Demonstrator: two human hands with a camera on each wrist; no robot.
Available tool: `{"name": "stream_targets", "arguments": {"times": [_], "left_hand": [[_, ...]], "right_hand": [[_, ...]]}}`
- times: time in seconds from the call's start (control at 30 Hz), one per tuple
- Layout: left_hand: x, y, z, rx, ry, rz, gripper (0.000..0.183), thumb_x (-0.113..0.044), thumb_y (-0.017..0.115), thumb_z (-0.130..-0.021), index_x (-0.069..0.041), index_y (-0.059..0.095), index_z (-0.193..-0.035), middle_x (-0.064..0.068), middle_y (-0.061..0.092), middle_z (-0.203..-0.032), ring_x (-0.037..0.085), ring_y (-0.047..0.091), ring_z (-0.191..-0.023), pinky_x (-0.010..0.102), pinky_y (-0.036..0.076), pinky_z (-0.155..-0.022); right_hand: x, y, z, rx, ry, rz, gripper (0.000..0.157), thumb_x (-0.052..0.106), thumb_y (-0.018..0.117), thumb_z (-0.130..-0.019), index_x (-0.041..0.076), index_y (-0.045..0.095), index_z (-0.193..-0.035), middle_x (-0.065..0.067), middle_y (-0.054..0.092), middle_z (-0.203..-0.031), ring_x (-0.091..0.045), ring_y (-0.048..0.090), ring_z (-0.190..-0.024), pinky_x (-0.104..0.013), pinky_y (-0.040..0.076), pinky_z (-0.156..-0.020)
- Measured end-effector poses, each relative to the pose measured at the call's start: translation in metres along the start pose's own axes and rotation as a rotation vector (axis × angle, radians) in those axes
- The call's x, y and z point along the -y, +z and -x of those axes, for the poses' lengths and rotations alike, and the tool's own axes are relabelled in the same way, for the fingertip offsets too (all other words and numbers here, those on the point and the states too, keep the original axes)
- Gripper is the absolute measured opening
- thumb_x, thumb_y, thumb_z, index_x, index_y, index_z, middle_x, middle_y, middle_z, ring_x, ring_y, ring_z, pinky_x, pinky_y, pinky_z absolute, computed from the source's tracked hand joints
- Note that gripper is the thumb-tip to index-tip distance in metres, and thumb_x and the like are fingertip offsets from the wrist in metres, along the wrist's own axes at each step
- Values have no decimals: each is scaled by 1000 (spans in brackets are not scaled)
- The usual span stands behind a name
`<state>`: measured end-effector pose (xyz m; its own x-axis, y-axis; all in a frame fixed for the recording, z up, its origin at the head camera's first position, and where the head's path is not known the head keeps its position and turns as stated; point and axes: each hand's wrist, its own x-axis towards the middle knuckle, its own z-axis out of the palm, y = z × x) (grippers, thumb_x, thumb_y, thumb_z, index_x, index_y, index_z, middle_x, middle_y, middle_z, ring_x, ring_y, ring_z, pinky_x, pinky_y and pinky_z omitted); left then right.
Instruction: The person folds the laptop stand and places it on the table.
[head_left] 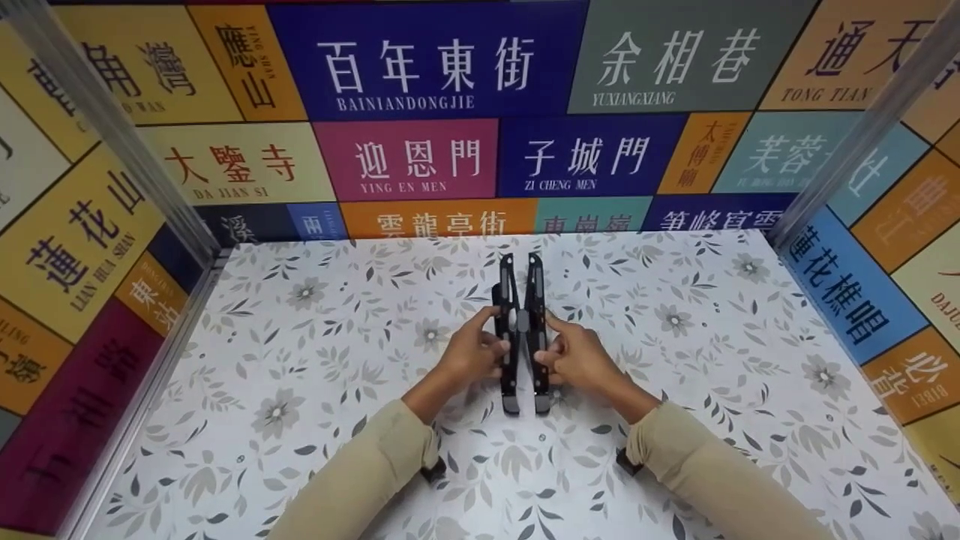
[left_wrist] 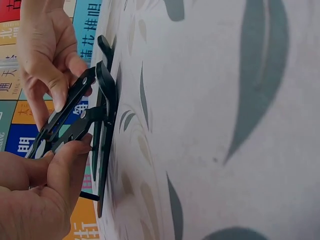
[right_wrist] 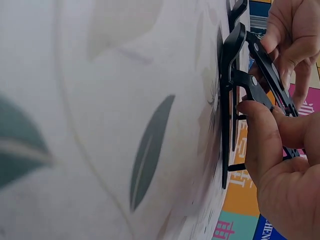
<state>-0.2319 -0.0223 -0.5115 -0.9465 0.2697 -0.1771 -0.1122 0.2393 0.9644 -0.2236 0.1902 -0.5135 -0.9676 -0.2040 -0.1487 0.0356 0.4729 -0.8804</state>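
Observation:
A black folding laptop stand (head_left: 523, 321) stands on the table, its two long side bars running nearly parallel, close together and joined at the middle. My left hand (head_left: 471, 351) pinches the left bar (head_left: 509, 379) between thumb and fingers. On the other side, the right bar (head_left: 537, 289) is gripped the same way by my right hand (head_left: 581, 358). In the left wrist view, the raised arms (left_wrist: 75, 95) of the stand slope up from flat base strips with curled ends (left_wrist: 105, 82). Fingers cover part of the hinged links.
A white tabletop (head_left: 337, 450) with grey leaf and flower print lies beneath. Panels of coloured signs with Chinese lettering (head_left: 420, 60) wall in the back and both sides. Clear corner strips (head_left: 131, 142) join the walls. Dark bands (head_left: 433, 471) show at the sleeve cuffs.

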Motion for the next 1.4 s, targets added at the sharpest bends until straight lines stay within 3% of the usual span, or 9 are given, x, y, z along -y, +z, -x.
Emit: {"name": "stream_targets", "arguments": {"times": [0.23, 0.6, 0.67, 0.8, 0.97, 1.07, 1.17, 1.3, 1.4], "left_hand": [[-3, 8, -1, -16, 33, -40, 60, -1, 65, -97, -30, 49, -148, 16, 71, -101, 24, 71, -79, 35, 62, -60], [-4, 12, -1, -6, 26, -2, 63, 1, 61, -98, -30, 45, -150, 16, 74, -99, 24, 71, -81, 36, 60, -60], [-4, 15, 1, -38, 26, -15, 65, 1, 60, -98, -27, 41, -154, 16, 74, -98, 23, 71, -80, 33, 59, -61], [-2, 21, 4, -108, -1, -21, 55, -1, 61, -98, -8, 41, -150, 16, 75, -97, 20, 71, -80, 30, 59, -68], [0, 21, 5, -79, -77, 171, 30, 2, 59, -96, 1, 46, -122, 19, 74, -101, 25, 74, -85, 38, 62, -78], [3, 20, 7, -22, -163, 310, 31, 1, 62, -95, 0, 46, -122, 19, 73, -108, 28, 75, -94, 42, 62, -86], [5, 21, 11, 31, -222, 349, 37, -4, 66, -95, 0, 47, -126, 18, 71, -116, 28, 73, -103, 42, 60, -92], [6, 26, 15, 65, -223, 372, 41, -3, 65, -95, 0, 50, -133, 19, 69, -122, 28, 70, -110, 41, 58, -97], [6, 31, 17, 62, -211, 379, 43, -1, 62, -96, -1, 52, -138, 20, 69, -123, 28, 69, -111, 41, 56, -98]], "right_hand": [[6, 7, -2, -2, -23, 27, 84, -1, 76, -89, 14, 32, -159, -10, 67, -78, -16, 64, -67, -35, 62, -60], [10, 8, -1, 15, -11, 37, 84, 0, 74, -91, 16, 30, -161, -11, 67, -84, -17, 65, -72, -33, 62, -62], [9, 8, -1, 24, -5, 27, 84, 0, 74, -91, 16, 29, -161, -10, 66, -85, -17, 65, -73, -34, 62, -63], [9, 3, -3, 75, 10, -35, 85, 1, 74, -91, 17, 29, -162, -13, 64, -90, -18, 67, -75, -38, 64, -66], [14, -10, -9, 120, -16, 31, 77, 17, 76, -93, 16, 36, -159, -18, 70, -106, -22, 72, -82, -39, 64, -72], [20, -21, -17, 87, -47, 113, 67, 32, 72, -97, 15, 45, -155, -20, 70, -119, -28, 74, -87, -39, 63, -75], [26, -29, -28, 39, -49, 102, 58, 37, 65, -101, 13, 50, -151, -21, 68, -128, -35, 74, -99, -44, 62, -83], [34, -36, -46, 23, -33, -26, 55, 37, 59, -104, 17, 46, -154, -20, 62, -139, -36, 68, -118, -52, 56, -98], [39, -39, -58, 32, -33, -134, 54, 36, 56, -106, 22, 43, -156, -19, 58, -143, -34, 67, -119, -53, 53, -103]]}}
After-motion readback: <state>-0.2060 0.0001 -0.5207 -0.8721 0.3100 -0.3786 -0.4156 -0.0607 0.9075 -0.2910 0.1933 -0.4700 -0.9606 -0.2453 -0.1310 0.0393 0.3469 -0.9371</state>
